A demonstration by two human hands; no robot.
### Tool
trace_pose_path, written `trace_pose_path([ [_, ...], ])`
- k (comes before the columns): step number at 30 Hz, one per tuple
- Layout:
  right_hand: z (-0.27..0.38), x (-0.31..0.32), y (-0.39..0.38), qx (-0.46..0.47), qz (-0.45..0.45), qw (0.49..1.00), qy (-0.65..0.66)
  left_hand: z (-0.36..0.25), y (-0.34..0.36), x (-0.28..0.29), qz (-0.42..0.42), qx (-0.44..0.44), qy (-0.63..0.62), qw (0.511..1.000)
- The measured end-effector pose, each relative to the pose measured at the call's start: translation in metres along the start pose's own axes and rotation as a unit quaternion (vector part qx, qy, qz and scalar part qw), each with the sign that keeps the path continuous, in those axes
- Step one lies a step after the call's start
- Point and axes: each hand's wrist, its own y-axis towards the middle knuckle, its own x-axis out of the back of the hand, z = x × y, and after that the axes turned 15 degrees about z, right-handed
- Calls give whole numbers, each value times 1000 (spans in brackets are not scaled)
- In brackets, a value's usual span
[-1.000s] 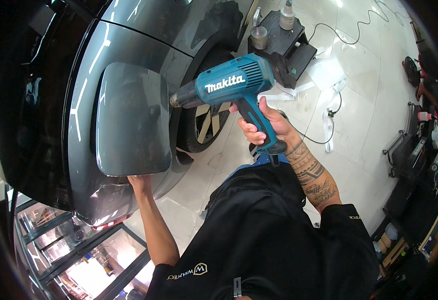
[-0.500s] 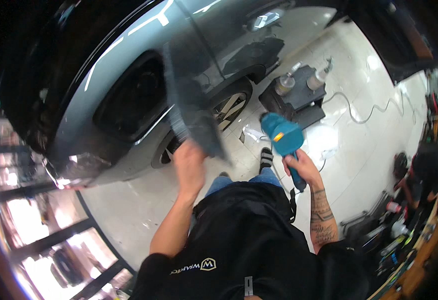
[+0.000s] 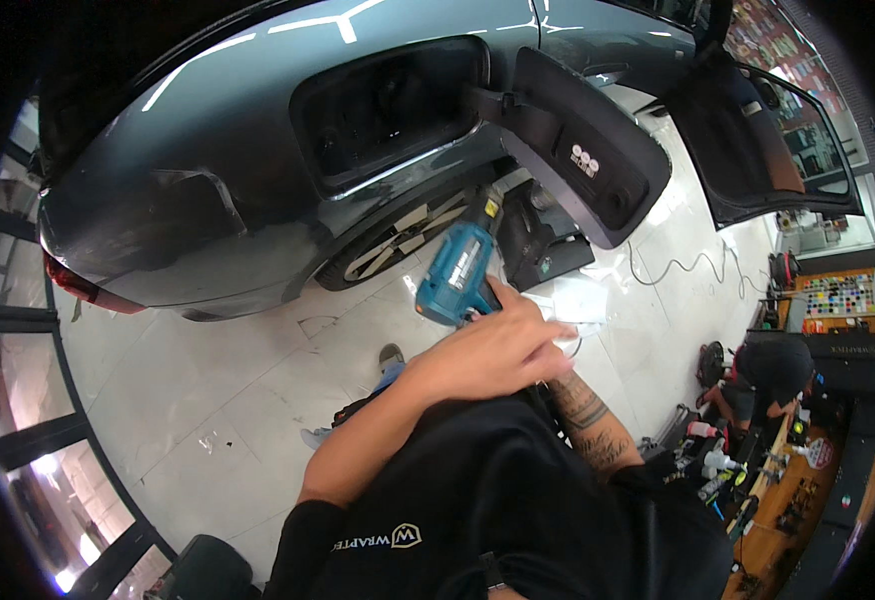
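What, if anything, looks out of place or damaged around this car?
A pale, uneven line breaks the smooth grey finish on the car's rear side; I cannot tell whether it is damage. White sheets lie loose on the floor beside the black stool.

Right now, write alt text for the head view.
A person in black has a teal heat gun at their left hand, which overlaps the right arm and hides which hand grips it. Ahead, a grey car has its side flap open.
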Motion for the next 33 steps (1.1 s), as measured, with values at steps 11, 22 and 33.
trace_pose_path([
  [11, 63, 23, 81, -54, -67, 995, 43, 25, -149, -18, -86, 129, -98, 983],
  [22, 54, 12, 69, -68, -64, 994, 65, 18, -143, -34, -68, 124, -96, 985],
  [33, 74, 16, 65, -80, -62, 991, 87, 19, -138, -39, -41, 108, -91, 989],
])
